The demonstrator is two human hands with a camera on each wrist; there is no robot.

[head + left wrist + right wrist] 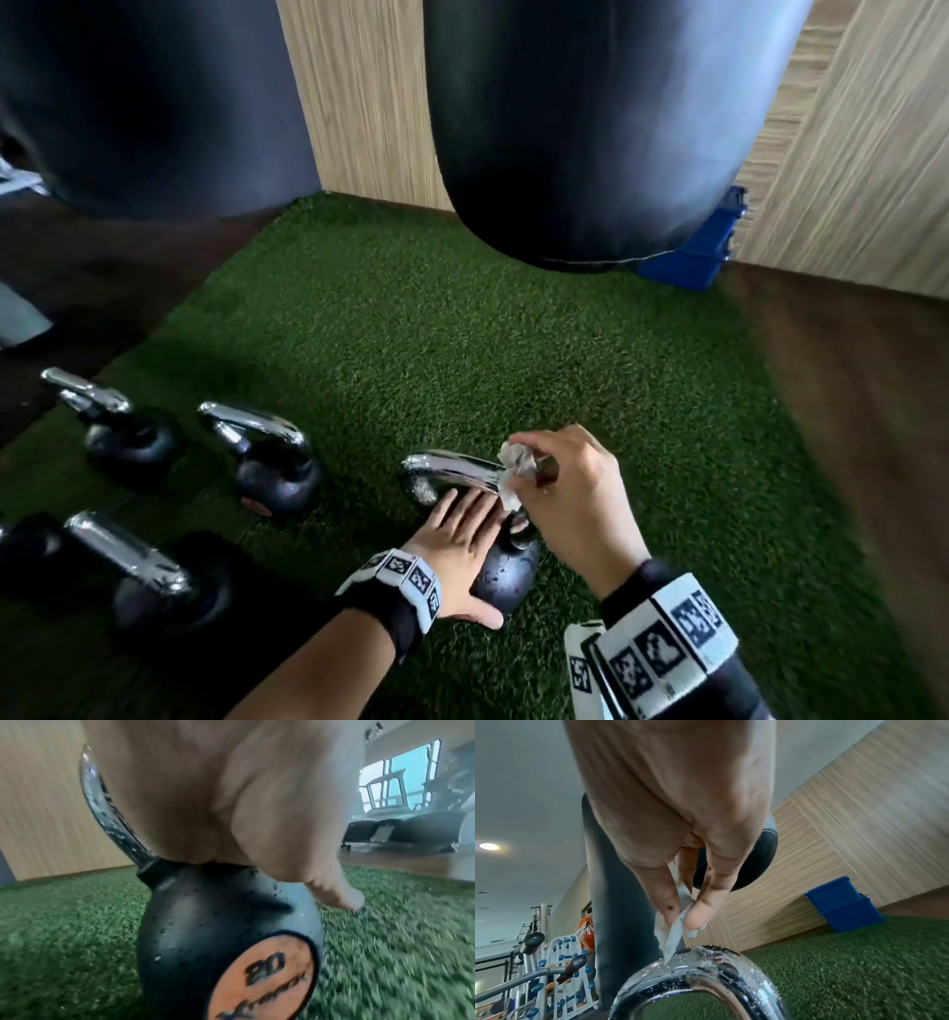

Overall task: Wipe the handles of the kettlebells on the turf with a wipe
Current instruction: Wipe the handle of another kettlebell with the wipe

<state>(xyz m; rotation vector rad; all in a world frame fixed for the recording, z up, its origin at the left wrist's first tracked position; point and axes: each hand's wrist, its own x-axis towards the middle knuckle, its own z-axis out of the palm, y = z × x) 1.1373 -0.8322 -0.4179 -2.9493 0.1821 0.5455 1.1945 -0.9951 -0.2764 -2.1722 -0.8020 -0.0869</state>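
On the green turf (462, 334) I see a black kettlebell (506, 578) at about 6 o'clock in the head view, leaning on its side. My left hand (457, 539) lies flat on its body, fingers straight, gripping nothing. My right hand (570, 493) pinches a crumpled white wipe (516, 470) between thumb and fingers, touching the wet chrome handle (452, 470) near its right bend. Three more kettlebells (272, 462) stand at 8 to 9 o'clock; a fourth may sit at the blurred left edge. A black punching bag (590, 128) hangs at 12 o'clock, a blue bin (703, 252) at 2.
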